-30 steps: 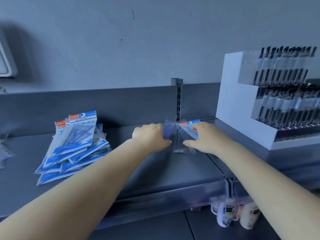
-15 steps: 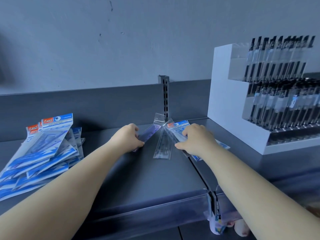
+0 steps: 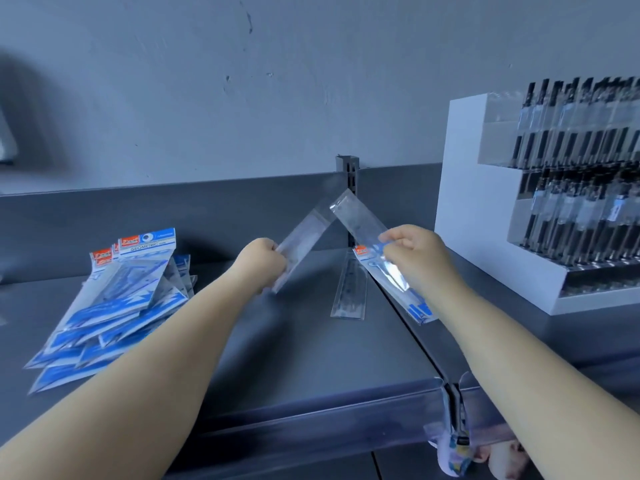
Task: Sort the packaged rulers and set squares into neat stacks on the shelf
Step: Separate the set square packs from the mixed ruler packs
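Note:
My left hand [image 3: 261,263] grips a clear packaged ruler [image 3: 306,239] and holds it tilted up to the right above the grey shelf [image 3: 294,348]. My right hand [image 3: 415,252] pinches a second clear packaged ruler [image 3: 360,223], tilted up to the left; the two top ends nearly meet. A third clear ruler [image 3: 348,292] lies flat on the shelf between my hands. A blue-and-white set square pack [image 3: 415,306] lies under my right hand. A loose pile of blue set square packs [image 3: 114,303] sits at the left.
A white tiered display of black pens [image 3: 568,188] stands on the shelf at the right. A slotted upright post [image 3: 348,178] rises at the back panel. A clear price rail [image 3: 311,420] runs along the shelf's front edge, with items hanging below at the right.
Both hands have lifted off the shelf, each raising a clear ruler pack that lay flat before. One ruler stays on the shelf. The view has shifted right.

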{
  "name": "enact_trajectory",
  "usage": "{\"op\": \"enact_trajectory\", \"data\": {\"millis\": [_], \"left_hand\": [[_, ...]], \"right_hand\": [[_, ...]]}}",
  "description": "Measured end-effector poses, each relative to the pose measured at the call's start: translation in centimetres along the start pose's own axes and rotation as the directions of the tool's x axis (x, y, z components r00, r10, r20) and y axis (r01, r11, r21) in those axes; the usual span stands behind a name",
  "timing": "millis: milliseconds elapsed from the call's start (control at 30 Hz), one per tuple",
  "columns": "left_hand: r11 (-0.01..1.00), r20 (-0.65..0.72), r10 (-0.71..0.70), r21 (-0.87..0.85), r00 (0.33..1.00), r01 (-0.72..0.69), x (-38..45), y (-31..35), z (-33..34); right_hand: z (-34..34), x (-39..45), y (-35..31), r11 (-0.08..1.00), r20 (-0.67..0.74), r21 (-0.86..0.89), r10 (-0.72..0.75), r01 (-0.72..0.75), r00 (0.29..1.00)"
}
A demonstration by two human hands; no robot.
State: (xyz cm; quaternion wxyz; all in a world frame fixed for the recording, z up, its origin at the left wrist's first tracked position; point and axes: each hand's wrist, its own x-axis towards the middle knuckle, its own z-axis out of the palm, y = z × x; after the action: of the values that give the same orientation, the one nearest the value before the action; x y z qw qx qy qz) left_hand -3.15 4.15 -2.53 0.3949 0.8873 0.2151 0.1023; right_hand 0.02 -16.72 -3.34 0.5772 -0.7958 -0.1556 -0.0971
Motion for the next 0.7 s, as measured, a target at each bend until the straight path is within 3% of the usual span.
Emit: {"op": "enact_trajectory", "data": {"millis": [100, 233, 400, 700], "left_hand": [[0.932, 0.023, 0.009, -0.362, 1.0, 0.0, -1.3, 0.0, -1.8], [0.823, -0.002, 0.112, -0.56, 0.994, -0.094, -3.2, -0.5, -4.3], [0.754, -0.075, 0.204, -0.624, 0.976, -0.206, -5.0, -2.8, -8.4], [0.792, -0.216, 0.18, -0.546, 0.96, -0.271, -6.6, -10.5, -17.4]], "right_hand": [[0.2, -0.1, -1.6, 0.98, 0.023, 0.201, 0.005, -0.01, 1.0], [2.3, -0.6, -4.2, 0.949, 0.138, 0.314, -0.033, -0.012, 0.99], [7.2, -1.8, -7.6, 0.923, 0.243, 0.384, -0.068, -0.032, 0.968], [17.6, -4.8, -12.7, 0.901, 0.368, 0.432, -0.134, -0.041, 0.92]]}}
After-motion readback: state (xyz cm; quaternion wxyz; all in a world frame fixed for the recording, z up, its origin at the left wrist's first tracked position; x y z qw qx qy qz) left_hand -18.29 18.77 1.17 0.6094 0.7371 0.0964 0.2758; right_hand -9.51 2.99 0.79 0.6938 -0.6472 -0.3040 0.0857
